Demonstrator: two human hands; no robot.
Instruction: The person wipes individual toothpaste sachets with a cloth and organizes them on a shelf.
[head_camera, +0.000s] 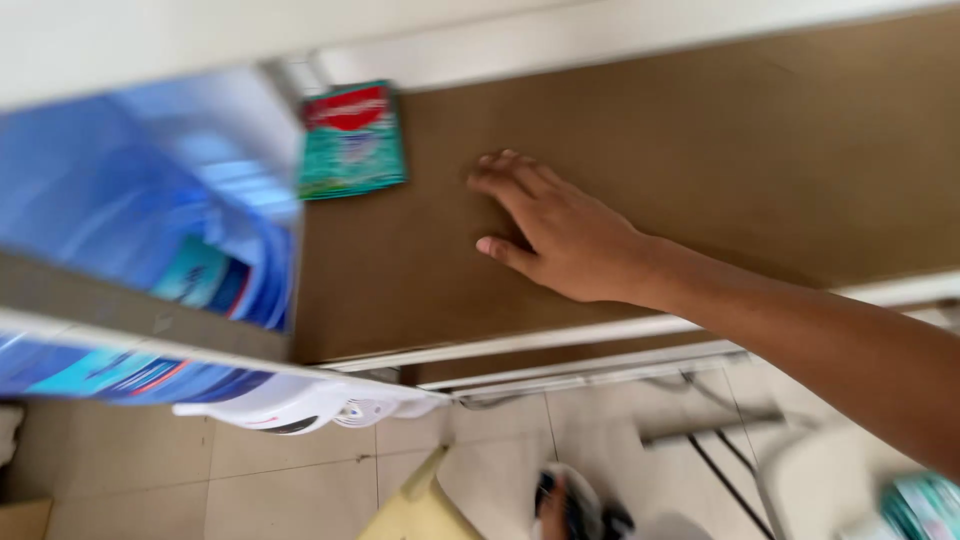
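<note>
Right hand (560, 235) lay flat and open on the brown shelf (720, 170), mid-frame. Just left sat a green packet (351, 140). No left hand showed.

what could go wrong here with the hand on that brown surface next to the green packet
1. The right hand lies flat on the brown surface, apart from the green and red packet; a careless sweep could knock the packet toward the edge.
2. The big blue water bottle sits right beside the packet, so an overreach might bump it.
3. The view is motion-blurred, so aim may be off.
</note>
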